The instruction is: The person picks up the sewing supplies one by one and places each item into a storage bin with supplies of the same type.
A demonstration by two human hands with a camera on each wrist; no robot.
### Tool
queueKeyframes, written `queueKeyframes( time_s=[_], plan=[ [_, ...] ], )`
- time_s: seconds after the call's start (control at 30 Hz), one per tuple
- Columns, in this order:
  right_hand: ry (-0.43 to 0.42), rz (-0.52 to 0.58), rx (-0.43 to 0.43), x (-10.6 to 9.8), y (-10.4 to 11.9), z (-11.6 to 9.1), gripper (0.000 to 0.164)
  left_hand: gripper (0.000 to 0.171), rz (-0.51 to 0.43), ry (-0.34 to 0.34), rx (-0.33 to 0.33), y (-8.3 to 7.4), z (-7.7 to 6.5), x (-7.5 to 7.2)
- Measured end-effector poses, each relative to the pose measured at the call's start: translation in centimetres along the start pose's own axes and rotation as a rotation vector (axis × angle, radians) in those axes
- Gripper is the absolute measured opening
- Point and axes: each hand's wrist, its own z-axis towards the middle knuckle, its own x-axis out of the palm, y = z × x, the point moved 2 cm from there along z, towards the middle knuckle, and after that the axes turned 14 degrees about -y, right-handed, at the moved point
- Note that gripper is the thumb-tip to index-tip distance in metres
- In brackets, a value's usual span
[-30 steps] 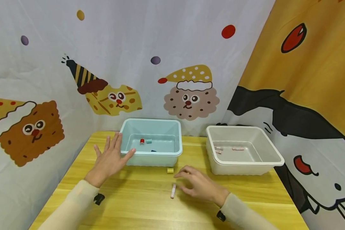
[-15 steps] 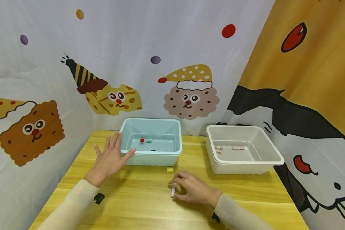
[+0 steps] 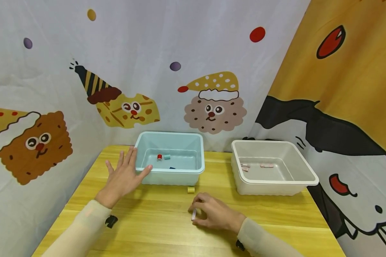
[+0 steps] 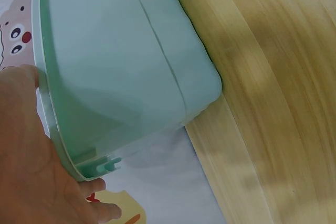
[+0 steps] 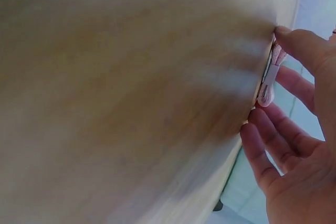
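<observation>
A small pink thread skein (image 3: 194,214) with a white paper band lies on the wooden table, and my right hand (image 3: 216,211) bends over it, thumb at one end and fingertips at the other. In the right wrist view the skein (image 5: 269,77) shows its pink loops between thumb and fingers. My left hand (image 3: 123,180) rests spread on the front left corner of the light blue bin (image 3: 170,177), thumb over the rim. Inside that bin lie a red thread spool (image 3: 159,157), a teal spool (image 3: 167,157) and a partly hidden dark blue piece (image 3: 172,168).
On the right stands a white bin (image 3: 276,189) holding several pink skeins (image 3: 266,165). A yellow spool (image 3: 191,190) sits on the table (image 3: 154,228) at the blue bin's front right foot. A printed curtain (image 3: 141,43) hangs behind the bins.
My right hand has come down and left onto the thread skein, its thumb and fingers closing in at the ends. My left hand has stayed on the blue bin.
</observation>
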Motion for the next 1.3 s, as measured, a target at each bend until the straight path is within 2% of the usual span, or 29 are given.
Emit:
queueKeyframes(
  time_s=[0.17, 0.43, 0.63, 0.83, 1.1, 1.3],
  plan=[
    [-0.008, 0.02, 0.008, 0.1, -0.2, -0.1, 0.023, 0.112, -0.001, 0.003, -0.002, -0.1, 0.0, 0.0],
    [-0.004, 0.048, 0.03, -0.1, -0.3, 0.0, 0.019, 0.117, 0.002, 0.006, 0.0, -0.2, 0.0, -0.1],
    [-0.028, 0.068, 0.051, -0.7, -0.3, -0.2, 0.02, 0.114, 0.006, 0.005, 0.0, -0.2, 0.0, -0.2],
    [-0.075, 0.061, 0.053, -2.3, -0.1, 0.1, 0.024, 0.115, 0.004, 0.004, 0.001, -0.2, -0.1, -0.2],
    [-0.172, 0.009, -0.021, -4.8, 0.1, 0.6, 0.021, 0.114, 0.005, 0.003, 0.002, -0.2, 0.0, -0.2],
    [-0.214, -0.024, -0.06, -6.5, -0.1, 0.8, 0.02, 0.115, 0.003, 0.003, 0.005, -0.2, -0.1, -0.1]
  ],
)
